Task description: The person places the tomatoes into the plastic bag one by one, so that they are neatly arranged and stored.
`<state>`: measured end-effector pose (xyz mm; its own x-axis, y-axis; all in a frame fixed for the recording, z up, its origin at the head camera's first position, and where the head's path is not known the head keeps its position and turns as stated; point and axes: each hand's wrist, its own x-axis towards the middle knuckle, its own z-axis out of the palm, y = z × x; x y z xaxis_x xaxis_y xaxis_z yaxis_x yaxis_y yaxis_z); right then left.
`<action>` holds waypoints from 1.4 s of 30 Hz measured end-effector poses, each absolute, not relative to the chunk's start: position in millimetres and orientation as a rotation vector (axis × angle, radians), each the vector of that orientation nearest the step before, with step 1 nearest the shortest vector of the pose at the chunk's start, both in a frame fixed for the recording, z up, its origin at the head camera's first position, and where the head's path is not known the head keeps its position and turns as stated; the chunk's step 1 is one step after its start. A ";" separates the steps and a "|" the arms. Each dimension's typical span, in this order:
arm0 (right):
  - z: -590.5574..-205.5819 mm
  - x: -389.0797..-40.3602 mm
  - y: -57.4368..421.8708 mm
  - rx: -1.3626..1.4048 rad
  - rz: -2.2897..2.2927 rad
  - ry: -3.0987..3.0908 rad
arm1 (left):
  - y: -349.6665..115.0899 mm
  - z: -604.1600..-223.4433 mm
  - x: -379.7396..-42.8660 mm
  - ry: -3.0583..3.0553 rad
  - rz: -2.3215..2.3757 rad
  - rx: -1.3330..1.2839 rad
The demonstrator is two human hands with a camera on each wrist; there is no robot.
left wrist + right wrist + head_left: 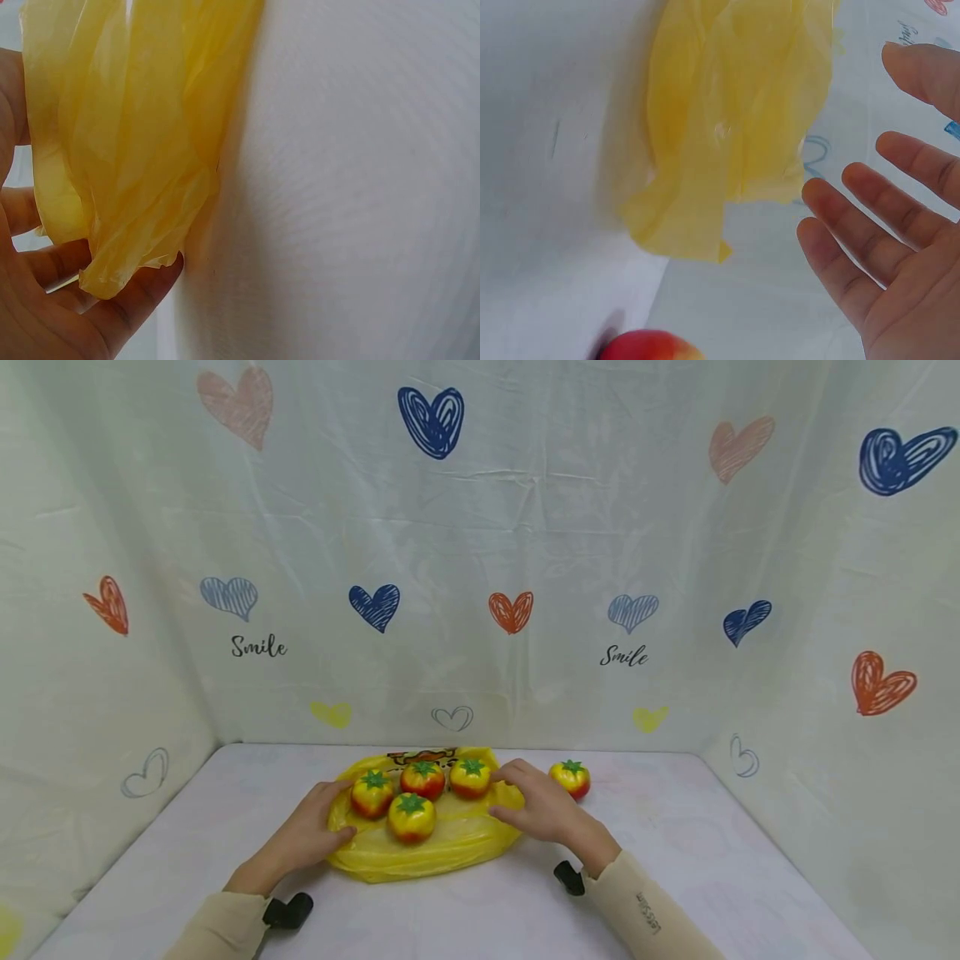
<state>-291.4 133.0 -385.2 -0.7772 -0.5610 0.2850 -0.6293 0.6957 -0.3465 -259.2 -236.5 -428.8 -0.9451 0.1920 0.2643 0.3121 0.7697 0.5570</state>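
Note:
A yellow plastic bag (465, 837) lies spread on the table. On top of it sit several yellow-red toy fruits (411, 818), tomato-like with green star-shaped leaves. At the bag's left side is my left hand (309, 831), fingers spread, with the fingertips against its edge; in the left wrist view the crumpled bag (135, 150) overlaps some of these fingers. Over the bag's right side hovers my right hand (546, 806). The right wrist view has this hand (900, 247) with fingers extended and apart, beside the bag (735, 112) and holding nothing.
Another yellow-red toy fruit (570, 779) stands on the table (660, 860) just beyond my right hand. White curtains with printed hearts (512, 612) enclose the table at the back and both sides. Each wrist carries a small black device (288, 911).

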 end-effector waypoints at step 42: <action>-390.0 -328.5 210.4 0.496 0.753 -2.746 | -235.0 -425.8 -257.0 -2.806 -0.920 -0.387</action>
